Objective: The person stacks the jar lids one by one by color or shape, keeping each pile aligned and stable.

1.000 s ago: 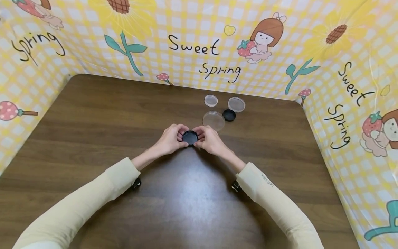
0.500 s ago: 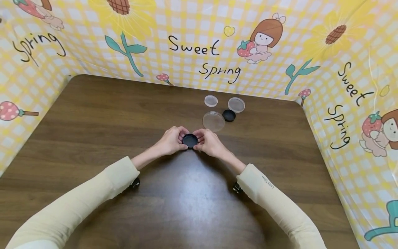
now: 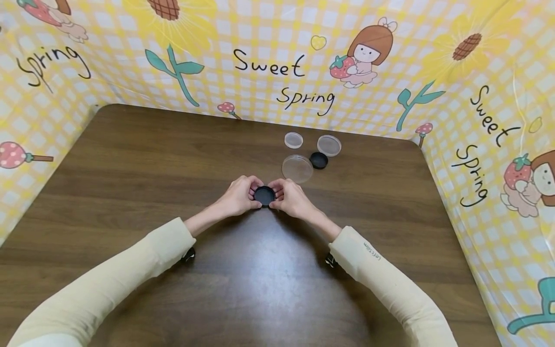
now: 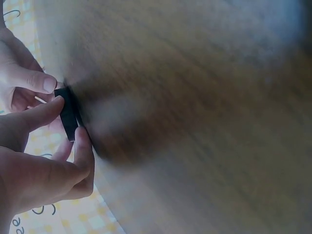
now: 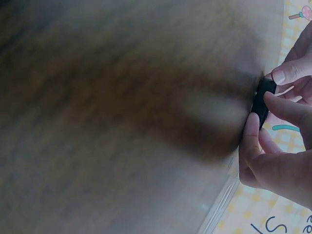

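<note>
My left hand [image 3: 238, 196] and right hand [image 3: 295, 198] hold a small black round shallow dish [image 3: 264, 196] between them, just above or on the table in the middle. Thumbs lie at its near side, and fingers curl around its far side. In the left wrist view the black dish [image 4: 68, 113] shows edge-on, low over the wood, pinched by the left hand's fingers [image 4: 84, 151]. From the right wrist the dish [image 5: 262, 101] also appears edge-on, with the right hand [image 5: 280, 165] gripping its rim.
Beyond the right hand lie a large clear round dish [image 3: 297, 168], a second black dish [image 3: 319, 160] touching or close beside it, and two smaller clear round dishes, one at the right [image 3: 329, 145]. A patterned cloth [image 3: 269, 29] walls the brown table [image 3: 173, 154].
Both hands have drawn the held black dish slightly toward the person since a second ago. Over the last half second they stay almost still. The other dishes have not moved.
</note>
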Available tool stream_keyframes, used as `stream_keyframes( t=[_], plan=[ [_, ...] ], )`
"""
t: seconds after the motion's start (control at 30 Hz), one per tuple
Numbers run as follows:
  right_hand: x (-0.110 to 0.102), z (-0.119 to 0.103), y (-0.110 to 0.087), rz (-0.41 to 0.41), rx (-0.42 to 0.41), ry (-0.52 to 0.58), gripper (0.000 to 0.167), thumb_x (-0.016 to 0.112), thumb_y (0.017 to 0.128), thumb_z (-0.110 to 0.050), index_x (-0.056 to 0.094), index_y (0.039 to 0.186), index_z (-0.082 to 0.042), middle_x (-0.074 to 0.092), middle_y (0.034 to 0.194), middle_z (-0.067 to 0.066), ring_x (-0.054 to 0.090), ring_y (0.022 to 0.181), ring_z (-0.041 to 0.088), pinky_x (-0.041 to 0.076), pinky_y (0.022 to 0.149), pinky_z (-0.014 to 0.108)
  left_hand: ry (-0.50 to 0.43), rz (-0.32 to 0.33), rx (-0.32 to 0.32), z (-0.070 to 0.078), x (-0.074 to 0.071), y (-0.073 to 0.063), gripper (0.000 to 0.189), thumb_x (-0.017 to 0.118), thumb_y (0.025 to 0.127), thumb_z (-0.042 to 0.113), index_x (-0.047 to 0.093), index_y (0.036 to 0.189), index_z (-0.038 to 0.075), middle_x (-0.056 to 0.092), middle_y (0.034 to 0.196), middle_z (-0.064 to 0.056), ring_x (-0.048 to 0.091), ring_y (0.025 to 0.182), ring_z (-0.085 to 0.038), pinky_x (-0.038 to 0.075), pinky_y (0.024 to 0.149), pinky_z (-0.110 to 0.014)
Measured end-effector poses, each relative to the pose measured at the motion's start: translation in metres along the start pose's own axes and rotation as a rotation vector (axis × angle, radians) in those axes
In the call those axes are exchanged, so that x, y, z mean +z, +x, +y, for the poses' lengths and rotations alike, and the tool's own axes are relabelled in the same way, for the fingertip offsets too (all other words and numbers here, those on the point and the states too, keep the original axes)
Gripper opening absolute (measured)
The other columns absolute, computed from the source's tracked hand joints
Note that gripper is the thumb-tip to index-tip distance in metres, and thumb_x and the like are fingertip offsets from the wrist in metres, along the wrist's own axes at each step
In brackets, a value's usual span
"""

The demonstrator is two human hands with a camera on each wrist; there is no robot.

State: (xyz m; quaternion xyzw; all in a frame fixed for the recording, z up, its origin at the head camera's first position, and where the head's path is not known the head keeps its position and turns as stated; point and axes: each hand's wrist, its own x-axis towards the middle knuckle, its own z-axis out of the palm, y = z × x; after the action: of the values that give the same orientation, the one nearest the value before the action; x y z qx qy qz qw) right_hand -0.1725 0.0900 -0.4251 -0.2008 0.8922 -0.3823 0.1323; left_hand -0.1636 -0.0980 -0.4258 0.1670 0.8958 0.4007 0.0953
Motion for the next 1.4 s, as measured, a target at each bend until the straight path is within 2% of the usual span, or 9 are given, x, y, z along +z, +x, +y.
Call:
stream_keyframes(
  t=[0.67,1.03,1.4],
  plan=[
    [0.0,-0.0003,0.0021,-0.011,-0.002,-0.022,0.045,0.079,0.077,-0.001,0.061,0.119,0.002,0.061,0.101,0.013,0.06,0.094,0.023,0.05,0.083,0.027,-0.002,-0.025,-0.005,-0.0028,-0.003,0.0019,0.05,0.081,0.071,-0.004,0.06,0.116,-0.006,0.054,0.1,-0.017,0.053,0.094,-0.027,0.053,0.08,-0.032],
    [-0.0009,0.0011,0.0013,-0.03,-0.014,-0.009,0.05,0.079,0.077,0.0,0.059,0.123,0.005,0.062,0.101,0.015,0.062,0.093,0.023,0.051,0.083,0.027,0.017,-0.034,0.035,-0.0054,-0.0027,0.0008,0.053,0.082,0.071,-0.002,0.06,0.118,-0.009,0.055,0.098,-0.017,0.054,0.093,-0.028,0.051,0.081,-0.033],
    [-0.0092,0.0068,-0.004,-0.029,0.024,0.066,0.05,0.077,0.079,0.0,0.059,0.125,0.004,0.061,0.107,0.015,0.062,0.094,0.023,0.051,0.085,0.029,-0.031,-0.02,0.047,-0.0082,-0.0036,0.0014,0.052,0.081,0.072,0.0,0.061,0.12,-0.008,0.058,0.099,-0.017,0.054,0.093,-0.027,0.053,0.08,-0.033]
  ],
)
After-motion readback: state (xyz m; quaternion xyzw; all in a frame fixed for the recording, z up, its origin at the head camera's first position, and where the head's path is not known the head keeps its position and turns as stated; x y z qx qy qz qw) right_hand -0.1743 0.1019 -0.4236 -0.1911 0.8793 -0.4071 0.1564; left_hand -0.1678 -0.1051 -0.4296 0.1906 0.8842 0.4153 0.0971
